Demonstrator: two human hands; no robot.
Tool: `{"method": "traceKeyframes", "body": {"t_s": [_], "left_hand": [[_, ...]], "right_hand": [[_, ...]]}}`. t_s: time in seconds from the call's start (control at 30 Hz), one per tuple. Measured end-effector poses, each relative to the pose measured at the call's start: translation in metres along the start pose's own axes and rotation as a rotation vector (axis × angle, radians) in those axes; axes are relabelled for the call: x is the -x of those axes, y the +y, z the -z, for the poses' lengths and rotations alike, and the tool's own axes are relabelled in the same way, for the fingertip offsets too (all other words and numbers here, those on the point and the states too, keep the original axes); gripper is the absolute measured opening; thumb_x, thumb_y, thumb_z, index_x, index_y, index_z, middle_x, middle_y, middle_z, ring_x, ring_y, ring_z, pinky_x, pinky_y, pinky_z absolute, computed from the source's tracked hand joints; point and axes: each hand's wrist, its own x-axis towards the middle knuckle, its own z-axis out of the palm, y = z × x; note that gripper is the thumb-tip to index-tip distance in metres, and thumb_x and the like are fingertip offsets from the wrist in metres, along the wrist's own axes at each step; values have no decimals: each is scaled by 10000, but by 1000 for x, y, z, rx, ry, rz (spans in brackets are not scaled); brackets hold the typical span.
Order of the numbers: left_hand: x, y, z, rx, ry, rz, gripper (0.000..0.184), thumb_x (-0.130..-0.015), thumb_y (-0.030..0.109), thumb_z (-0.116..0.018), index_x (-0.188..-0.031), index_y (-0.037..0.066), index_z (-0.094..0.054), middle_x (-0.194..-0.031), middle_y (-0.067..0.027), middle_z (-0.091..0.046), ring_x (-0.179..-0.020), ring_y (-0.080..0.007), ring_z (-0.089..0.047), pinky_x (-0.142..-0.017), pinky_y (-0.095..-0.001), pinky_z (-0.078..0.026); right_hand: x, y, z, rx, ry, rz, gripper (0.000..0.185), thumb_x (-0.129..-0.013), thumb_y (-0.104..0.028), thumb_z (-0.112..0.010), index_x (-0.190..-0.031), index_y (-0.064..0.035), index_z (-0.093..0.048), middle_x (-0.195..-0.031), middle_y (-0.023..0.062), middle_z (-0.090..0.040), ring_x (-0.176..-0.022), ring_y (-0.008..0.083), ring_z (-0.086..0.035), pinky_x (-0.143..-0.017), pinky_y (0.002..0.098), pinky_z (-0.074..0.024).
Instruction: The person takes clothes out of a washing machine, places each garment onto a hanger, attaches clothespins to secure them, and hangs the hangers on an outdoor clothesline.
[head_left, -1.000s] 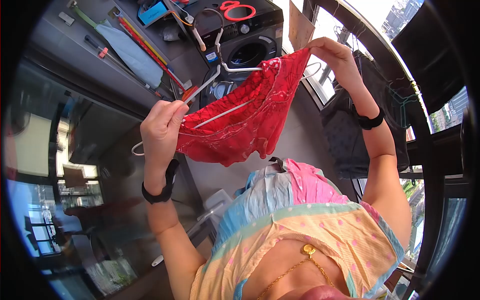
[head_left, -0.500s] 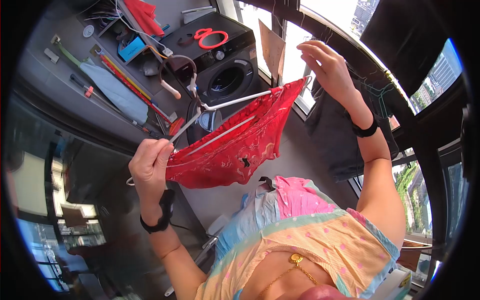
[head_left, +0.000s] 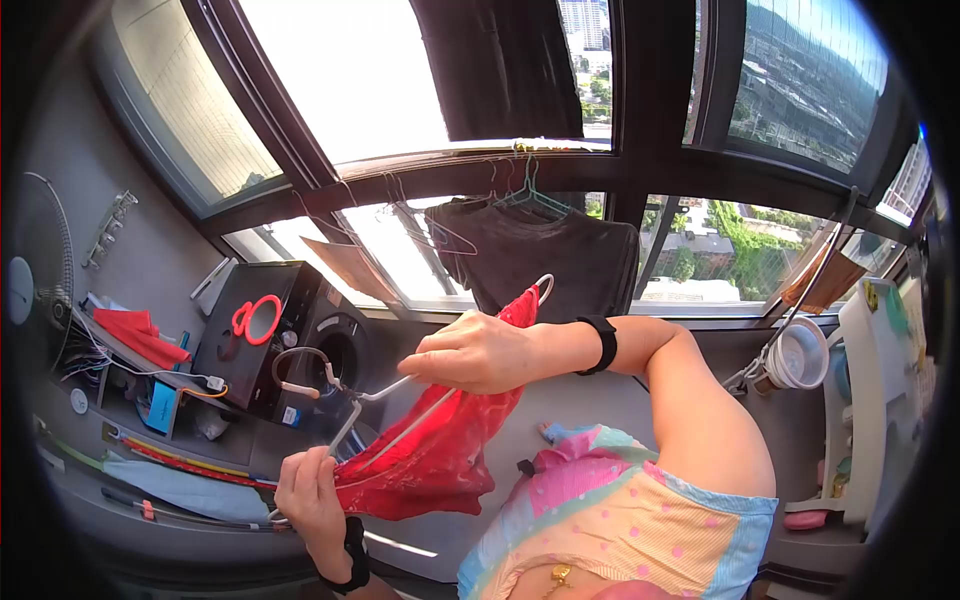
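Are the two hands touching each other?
Apart: the head view shows a gap between the left hand and the right hand, with part of the white hanger showing between them.

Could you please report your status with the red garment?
Left hand gripping white hanger; right hand over it, grip unclear. Red garment on hanger. Right hand hides part of garment.

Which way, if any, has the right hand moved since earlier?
Yes: the right hand now appears below the bright lower window, down from in front of it.
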Motion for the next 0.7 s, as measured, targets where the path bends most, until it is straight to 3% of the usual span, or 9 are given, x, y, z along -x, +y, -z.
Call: {"method": "traceKeyframes", "body": {"t_s": [0.1,0.13,0.23,0.3,0.43,0.5,0.57,0.63,0.7], "left_hand": [[-13,8,-24,-39,-18,-25,129,-842,15,-587,-968,-11,-603,-810,-137,-560,-702,-282,-556,-594,-350,-438],[-17,10,-29,-29,-6,-77,119,-849,19,-582,-963,-9,-600,-824,-142,-559,-701,-285,-553,-603,-351,-442],[-25,16,-35,-55,89,-158,109,-859,31,-578,-957,-14,-594,-830,-142,-559,-698,-278,-552,-605,-347,-446],[-33,17,-30,-26,134,-146,101,-869,32,-566,-954,-19,-589,-829,-131,-562,-691,-257,-550,-603,-334,-449],[-40,12,-16,77,175,-132,90,-867,64,-590,-929,0,-598,-808,-105,-568,-672,-234,-549,-565,-323,-429],[-46,18,-13,109,150,-118,97,-870,75,-594,-929,-2,-600,-809,-101,-571,-651,-210,-536,-544,-293,-410],[-54,26,-14,111,109,-116,82,-880,23,-544,-933,-29,-581,-831,-88,-569,-670,-152,-535,-581,-255,-433],[-61,29,-22,161,144,-90,95,-868,79,-604,-914,-4,-609,-792,-75,-578,-630,-144,-522,-521,-255,-391],[-67,31,-29,218,159,-76,99,-870,78,-605,-914,-11,-610,-799,-63,-586,-644,-126,-528,-546,-238,-406]], "right_hand": [[19,-4,16,89,-24,-85,216,-807,-46,-635,-1004,18,-576,-761,100,-599,-594,221,-611,-480,300,-488],[22,-4,18,93,0,-130,199,-835,-144,-627,-979,-22,-565,-724,81,-570,-591,240,-604,-469,345,-475],[24,-19,41,189,31,-87,306,-826,-202,-650,-1052,-15,-562,-810,94,-611,-645,242,-621,-534,329,-503],[16,-38,81,404,7,-30,555,-788,-355,-679,-1173,10,-519,-1018,141,-608,-918,287,-607,-817,381,-473],[42,-45,163,458,-9,-291,509,-812,-370,-662,-1150,-4,-561,-1008,145,-621,-904,269,-613,-806,366,-472],[69,-42,182,-122,-176,-687,421,-822,-343,-663,-1065,-2,-629,-937,149,-649,-848,230,-637,-741,336,-489],[83,-49,186,-409,-120,-796,410,-815,-326,-677,-1003,38,-654,-901,165,-664,-832,202,-648,-702,322,-502],[98,-41,184,-633,15,-531,490,-785,-333,-706,-1055,68,-626,-960,174,-657,-876,211,-641,-747,313,-507],[116,-28,175,-979,180,-445,545,-774,-365,-702,-1076,80,-612,-1056,190,-625,-940,258,-625,-854,324,-472]]}}
